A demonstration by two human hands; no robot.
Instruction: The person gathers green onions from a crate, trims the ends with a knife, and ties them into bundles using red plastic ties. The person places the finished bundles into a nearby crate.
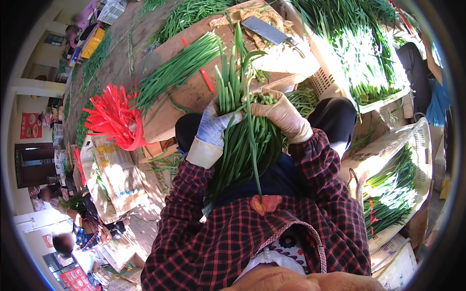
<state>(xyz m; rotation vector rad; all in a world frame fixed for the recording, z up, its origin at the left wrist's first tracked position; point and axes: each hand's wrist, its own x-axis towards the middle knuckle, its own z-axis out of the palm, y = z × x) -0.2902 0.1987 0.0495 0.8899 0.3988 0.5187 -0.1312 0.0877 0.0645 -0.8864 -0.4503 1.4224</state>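
Note:
My left hand [214, 127], in a bluish-white glove with a cream cuff, holds long flat green leaves that stand up past the fingers. A thick bunch of green chives [247, 152] hangs over my lap. My right hand [280, 111], in a cream glove, is closed around the bunch near its cut ends, which point up. One long leaf crosses in front of the bunch down to my apron. Beyond my hands, another bunch of chives [182, 67] lies on a low wooden table [164, 123], with a red strip [206, 79] beneath it.
A cleaver [267, 31] rests on a tan cloth [240, 16] at the table's far side. Red plastic strips [114, 116] hang at its left corner. Crates of chives stand at the upper right [324, 76] and lower right [424, 160]. Several people sit at left; another person's knee [415, 69] shows at right.

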